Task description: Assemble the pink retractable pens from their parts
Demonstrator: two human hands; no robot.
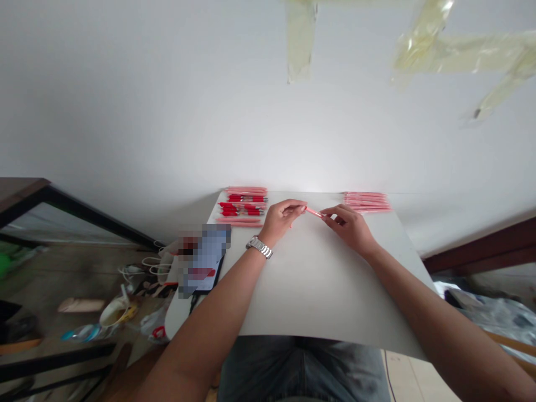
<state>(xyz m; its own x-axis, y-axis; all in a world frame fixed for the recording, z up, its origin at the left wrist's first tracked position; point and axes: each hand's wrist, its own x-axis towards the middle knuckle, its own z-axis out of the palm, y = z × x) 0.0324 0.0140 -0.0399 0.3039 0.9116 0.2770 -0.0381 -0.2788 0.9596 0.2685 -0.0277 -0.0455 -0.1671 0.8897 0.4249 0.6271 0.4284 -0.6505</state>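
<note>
A slim pink pen (314, 212) is held above the white table between my two hands, tilted slightly down to the right. My left hand (285, 216), with a metal watch on the wrist, pinches its left end, where a bit of red shows. The fingertips of my right hand (345, 223) close on its right end. Left of my left hand lie red pens (243, 210) in small groups, with pale pink pens (246, 191) behind and more in front. Beyond my right hand, several pink pens (366, 202) lie side by side.
The white table (318, 296) stands against a wall with yellowed tape (301, 39). A phone or tablet (205, 259), partly blurred out, lies at its left edge with a cable. On the floor at left are a cup (113, 314) and a bottle (86, 333).
</note>
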